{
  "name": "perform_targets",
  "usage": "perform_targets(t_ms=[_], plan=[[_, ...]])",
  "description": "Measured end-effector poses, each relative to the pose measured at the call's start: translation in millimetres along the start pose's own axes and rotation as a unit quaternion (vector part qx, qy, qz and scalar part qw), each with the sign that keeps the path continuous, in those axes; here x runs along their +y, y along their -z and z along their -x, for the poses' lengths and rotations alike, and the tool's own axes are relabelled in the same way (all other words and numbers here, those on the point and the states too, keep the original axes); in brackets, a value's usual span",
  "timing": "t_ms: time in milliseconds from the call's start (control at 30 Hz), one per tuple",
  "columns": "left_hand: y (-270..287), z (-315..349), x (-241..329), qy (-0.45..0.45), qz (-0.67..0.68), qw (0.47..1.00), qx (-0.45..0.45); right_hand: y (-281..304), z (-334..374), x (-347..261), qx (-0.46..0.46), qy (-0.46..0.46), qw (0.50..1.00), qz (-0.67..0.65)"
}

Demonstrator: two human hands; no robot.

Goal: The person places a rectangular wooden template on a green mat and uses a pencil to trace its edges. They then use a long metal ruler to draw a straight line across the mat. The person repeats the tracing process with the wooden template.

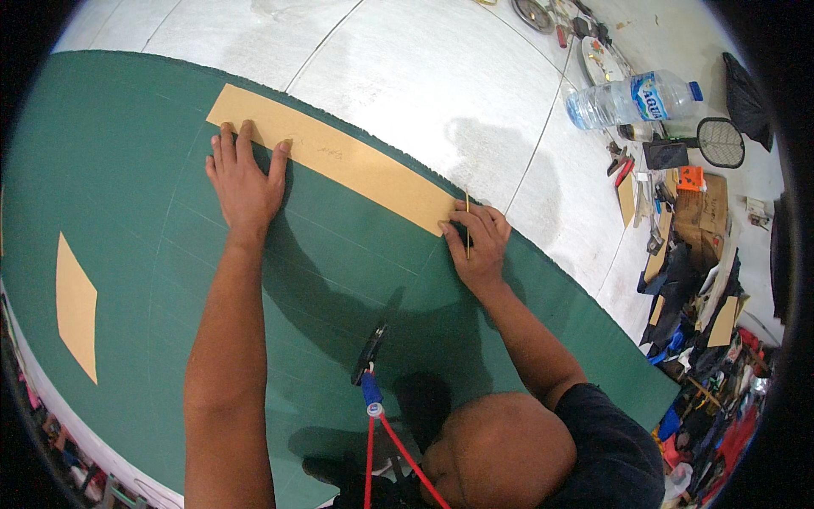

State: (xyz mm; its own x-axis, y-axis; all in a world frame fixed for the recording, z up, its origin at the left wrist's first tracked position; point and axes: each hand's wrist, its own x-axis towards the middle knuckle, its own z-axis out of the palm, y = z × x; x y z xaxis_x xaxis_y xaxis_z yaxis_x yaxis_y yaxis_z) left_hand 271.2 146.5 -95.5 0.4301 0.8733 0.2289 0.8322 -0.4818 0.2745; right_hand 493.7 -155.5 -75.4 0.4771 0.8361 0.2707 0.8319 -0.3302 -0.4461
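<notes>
A long tan cardboard strip (365, 181) lies slantwise on a dark green sheet (339, 254), close to the sheet's far edge. Faint handwriting shows on the strip. My left hand (246, 174) rests with fingers and thumb spread, its fingertips pressing the strip's near edge toward the left end. At the right end, my right hand (482, 246) is closed around a thin yellow stick (468, 225), perhaps a pencil, held upright in the picture. Its thumb and fingers also touch the strip's end. Pale lines are marked on the green sheet.
Another tan cardboard piece (76, 310) lies on the sheet at left. A dark object (370, 352) hangs from a red lanyard (370, 458) near me. On the white tiles (407, 76) at right stand a water bottle (636, 100), a cardboard box (704, 220) and scattered tools and scraps.
</notes>
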Motion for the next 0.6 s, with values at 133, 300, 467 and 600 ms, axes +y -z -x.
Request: perform_targets(t_ms=[133, 300, 467, 600], plan=[[-0.4, -0.3, -0.6, -0.003, -0.006, 1.000, 0.000, 0.7, -0.7, -0.8, 0.000, -0.001, 1.000, -0.003], [0.9, -0.7, 0.8, 0.005, -0.015, 1.000, -0.022, 2.3, -1.2, -3.0, 0.004, -0.004, 1.000, -0.001], [-0.4, 0.0, -0.1, 0.007, -0.022, 0.999, -0.025, 2.2, -0.3, -2.5, 0.003, -0.005, 1.000, -0.006], [-0.7, 0.1, -1.6, -0.001, -0.011, 1.000, -0.003, 2.3, -0.1, -3.0, -0.007, -0.006, 1.000, 0.000]])
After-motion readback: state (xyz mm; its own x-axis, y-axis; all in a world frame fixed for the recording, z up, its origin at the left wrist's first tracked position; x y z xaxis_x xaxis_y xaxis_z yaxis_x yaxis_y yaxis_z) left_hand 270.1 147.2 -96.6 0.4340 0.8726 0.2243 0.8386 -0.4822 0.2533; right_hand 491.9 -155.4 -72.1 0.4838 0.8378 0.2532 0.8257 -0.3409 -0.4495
